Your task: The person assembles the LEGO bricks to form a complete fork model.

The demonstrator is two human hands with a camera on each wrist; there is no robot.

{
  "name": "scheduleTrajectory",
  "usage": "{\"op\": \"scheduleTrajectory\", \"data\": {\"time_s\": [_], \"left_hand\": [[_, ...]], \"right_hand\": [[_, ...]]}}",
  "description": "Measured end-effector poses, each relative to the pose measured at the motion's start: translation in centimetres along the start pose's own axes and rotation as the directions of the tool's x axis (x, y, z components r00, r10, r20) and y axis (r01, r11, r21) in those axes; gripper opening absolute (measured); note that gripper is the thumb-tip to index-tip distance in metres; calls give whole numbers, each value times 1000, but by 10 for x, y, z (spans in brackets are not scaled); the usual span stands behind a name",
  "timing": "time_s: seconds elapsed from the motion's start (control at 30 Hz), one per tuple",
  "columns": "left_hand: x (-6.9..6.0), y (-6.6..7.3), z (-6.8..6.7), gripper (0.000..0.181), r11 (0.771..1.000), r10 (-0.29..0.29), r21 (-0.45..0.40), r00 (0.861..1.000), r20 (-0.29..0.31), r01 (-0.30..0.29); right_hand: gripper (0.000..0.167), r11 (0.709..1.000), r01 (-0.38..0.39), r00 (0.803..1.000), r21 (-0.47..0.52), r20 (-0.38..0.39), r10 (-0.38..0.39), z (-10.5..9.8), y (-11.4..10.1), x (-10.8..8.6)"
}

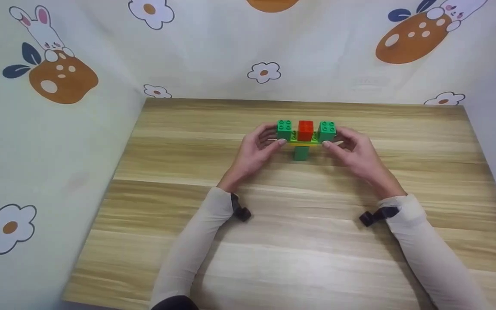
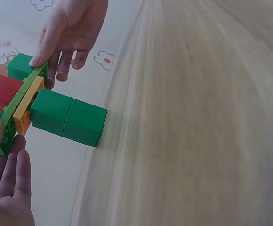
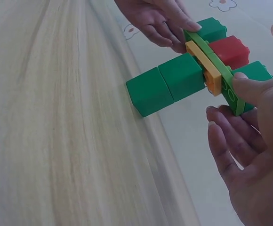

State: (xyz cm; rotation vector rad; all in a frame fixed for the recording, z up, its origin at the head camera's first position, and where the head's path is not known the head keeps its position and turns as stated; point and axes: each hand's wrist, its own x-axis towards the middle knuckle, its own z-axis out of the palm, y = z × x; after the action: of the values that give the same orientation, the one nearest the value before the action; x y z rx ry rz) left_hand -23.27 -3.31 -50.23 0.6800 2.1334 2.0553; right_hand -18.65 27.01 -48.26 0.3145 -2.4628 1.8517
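Note:
A toy building-brick structure stands in the head view between both hands. Its stem is two stacked green bricks point(image 2: 68, 117), the lower end at the table surface. Above them lie a yellow-orange plate point(image 3: 204, 66) and a light green plate layer point(image 3: 214, 61). On top sit a red brick point(image 1: 305, 131) in the middle, a left green brick point(image 1: 284, 130) and a right green brick point(image 1: 327, 131). My left hand point(image 1: 254, 151) pinches the left end between thumb and fingers. My right hand point(image 1: 358, 151) pinches the right end likewise.
The wood-grain table point(image 1: 291, 254) spreads out below the arms. Printed cloth with rabbits and flowers point(image 1: 213, 51) hangs behind and along the left side. A black wrist camera point(image 1: 241, 211) is strapped to the left sleeve, another black camera point(image 1: 370, 217) to the right.

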Motion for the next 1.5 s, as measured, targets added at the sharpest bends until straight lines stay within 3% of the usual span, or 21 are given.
{"op": "scheduleTrajectory", "data": {"time_s": [0.43, 0.87, 1.13, 1.5], "left_hand": [[-1, -3, 0, 43, 998, 57, 13, 998, 12, -57], [-2, -4, -1, 47, 998, 27, 56, 1000, 6, -27], [-2, -6, -1, 46, 998, 41, 48, 999, 8, -42], [-3, -5, -2, 46, 997, 44, 65, 999, 11, -45]], "right_hand": [[32, 997, 6, 999, -71, 40, -3, -2, 2, -2], [29, 986, 81, 996, -143, 50, -75, -1, 3, 1], [30, 979, 91, 995, -185, 53, -82, -2, 1, 0], [30, 981, 98, 994, -166, 61, -89, -2, 0, 0]]}}
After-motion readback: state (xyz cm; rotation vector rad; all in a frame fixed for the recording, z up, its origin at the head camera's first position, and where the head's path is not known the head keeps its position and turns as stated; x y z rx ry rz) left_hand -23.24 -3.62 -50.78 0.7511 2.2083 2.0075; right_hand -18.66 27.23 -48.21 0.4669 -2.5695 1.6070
